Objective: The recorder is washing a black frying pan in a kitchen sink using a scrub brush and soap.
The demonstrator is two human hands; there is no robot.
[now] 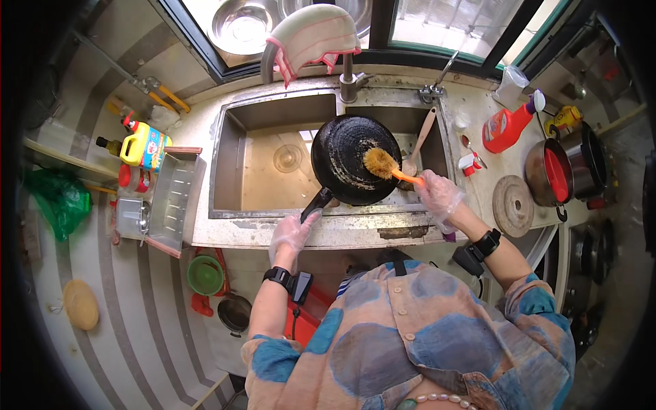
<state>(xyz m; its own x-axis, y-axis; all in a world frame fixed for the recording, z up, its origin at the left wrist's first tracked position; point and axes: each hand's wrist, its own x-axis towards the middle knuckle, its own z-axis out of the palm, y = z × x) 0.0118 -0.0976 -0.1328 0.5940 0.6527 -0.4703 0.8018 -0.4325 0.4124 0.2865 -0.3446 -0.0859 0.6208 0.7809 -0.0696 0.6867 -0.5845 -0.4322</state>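
Note:
My left hand [294, 233], in a clear plastic glove, grips the handle of a black frying pan [341, 154]. The pan is held bottom up over the divider of a steel double sink [225, 159], its underside scuffed with pale marks. In my right hand [439, 196], also gloved, is the orange handle of a scrubbing brush [380, 163]; its tan bristles lie against the pan's underside. Cloudy water stands in the left basin. A ladle-like utensil with a pinkish handle [424, 130] leans in the right basin, partly hidden by the pan.
A faucet [348, 88] rises behind the sink, beside a draped towel [315, 36]. To the right are a red spray bottle [507, 128], a round lid-like disc [513, 206] and a pot [547, 169]. At left stand a metal rack [174, 200] and a yellow bottle [134, 146].

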